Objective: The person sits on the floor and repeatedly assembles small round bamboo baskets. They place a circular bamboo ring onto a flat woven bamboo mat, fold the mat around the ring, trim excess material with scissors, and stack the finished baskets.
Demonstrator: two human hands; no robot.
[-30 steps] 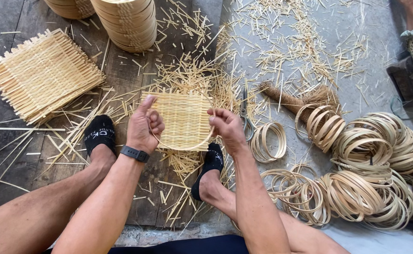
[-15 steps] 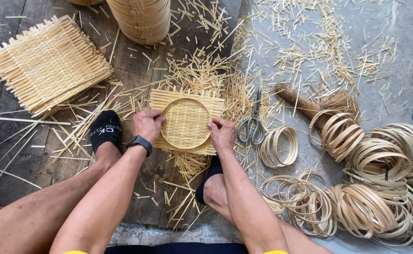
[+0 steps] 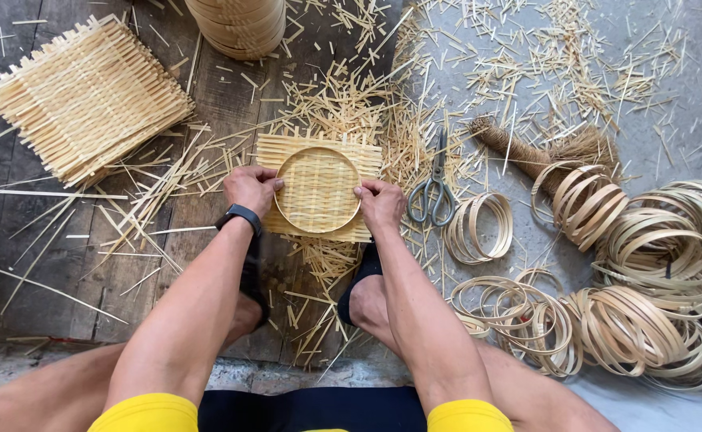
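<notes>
Pale straw-yellow woven mat (image 3: 319, 188) with a criss-cross lattice, grey-handled scissors (image 3: 433, 186), black wristband (image 3: 240, 214), yellow sleeves (image 3: 149, 414).

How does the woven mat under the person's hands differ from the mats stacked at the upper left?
The mat in hand is single, with a round hoop pressed on it by both hands; the stacked mats are many, piled askew, hoopless and untouched. Both are square, pale, woven strips.

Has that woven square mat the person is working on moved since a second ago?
Yes. The woven mat was tilted up between the hands; now it lies flat on the floor with a bamboo ring pressed onto it, the scissors just to its right.
</notes>
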